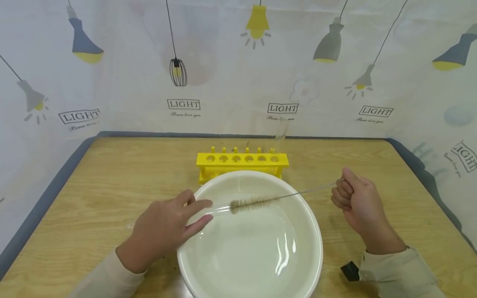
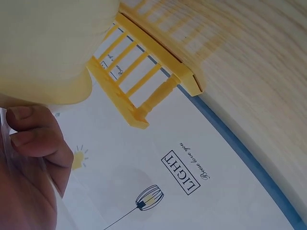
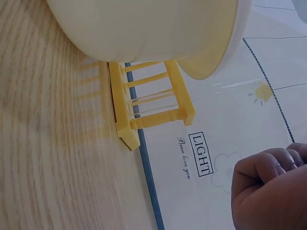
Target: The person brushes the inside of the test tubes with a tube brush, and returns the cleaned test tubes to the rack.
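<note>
Over the left rim of a white basin [image 1: 314,231], my left hand [image 1: 164,221] pinches a clear glass test tube [image 1: 222,210] between thumb and fingers. The tube's mouth points right, and the tip of a test tube brush [image 1: 257,202] is right at it. Most of the tan bristles show outside the glass, above the water in the basin. To the right, my right hand [image 1: 359,203] grips the end of the brush's thin wire handle in curled fingers. In the right wrist view only the curled right hand [image 3: 271,187] shows; the brush is out of that frame.
Behind the basin stands a yellow test tube rack [image 1: 242,159] with a row of holes and pegs. Another clear test tube [image 1: 281,134] stands upright at its right end. A printed curtain [image 1: 231,82] hangs along the wooden table's [image 1: 123,174] back and sides.
</note>
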Demonstrator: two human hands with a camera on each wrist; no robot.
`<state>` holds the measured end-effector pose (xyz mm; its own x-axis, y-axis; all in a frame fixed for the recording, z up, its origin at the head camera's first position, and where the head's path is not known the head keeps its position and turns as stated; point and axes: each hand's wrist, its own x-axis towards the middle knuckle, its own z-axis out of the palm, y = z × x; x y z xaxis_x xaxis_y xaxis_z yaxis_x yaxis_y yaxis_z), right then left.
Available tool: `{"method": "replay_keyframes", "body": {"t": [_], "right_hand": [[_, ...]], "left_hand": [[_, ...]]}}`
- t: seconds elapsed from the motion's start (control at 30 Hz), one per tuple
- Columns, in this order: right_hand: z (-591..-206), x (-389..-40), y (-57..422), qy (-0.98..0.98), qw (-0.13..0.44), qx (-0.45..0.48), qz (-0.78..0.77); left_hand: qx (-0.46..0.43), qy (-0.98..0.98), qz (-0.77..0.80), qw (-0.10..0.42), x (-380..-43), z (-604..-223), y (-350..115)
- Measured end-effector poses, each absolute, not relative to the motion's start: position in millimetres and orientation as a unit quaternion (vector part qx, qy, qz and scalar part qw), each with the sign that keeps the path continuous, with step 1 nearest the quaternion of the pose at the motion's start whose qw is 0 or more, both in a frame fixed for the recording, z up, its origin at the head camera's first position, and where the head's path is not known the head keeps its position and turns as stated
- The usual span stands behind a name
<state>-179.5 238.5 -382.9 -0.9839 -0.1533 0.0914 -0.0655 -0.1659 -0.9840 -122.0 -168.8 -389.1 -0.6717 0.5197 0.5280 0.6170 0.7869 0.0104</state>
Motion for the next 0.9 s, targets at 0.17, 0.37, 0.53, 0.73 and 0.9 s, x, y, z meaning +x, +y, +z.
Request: {"method": "replay_keyframes", "body": {"t": [0.17,0.37,0.53,0.73,0.9], "right_hand": [[-385.3,-179.0,238.7,0.659,0.048,-0.085,-0.746],[-386.3,-179.8,240.2,0.69,0.043,-0.114,-0.714],[-384.3,-178.1,241.0,0.736,0.038,-0.127,-0.664],[-382.1,-175.5,243.9,0.805,-0.011,-0.172,-0.567],[-383.5,-175.4,243.5,0.821,-0.066,-0.213,-0.527]], "left_hand": [[-0.313,-0.909,-0.096,0.259,-121.5,-390.1,-168.8],[-0.311,-0.91,-0.098,0.257,-122.2,-390.5,-169.6],[-0.314,-0.911,-0.095,0.251,-122.7,-390.3,-170.1],[-0.311,-0.915,-0.104,0.236,-121.5,-388.7,-171.2],[-0.309,-0.917,-0.111,0.229,-121.2,-388.0,-172.2]]}}
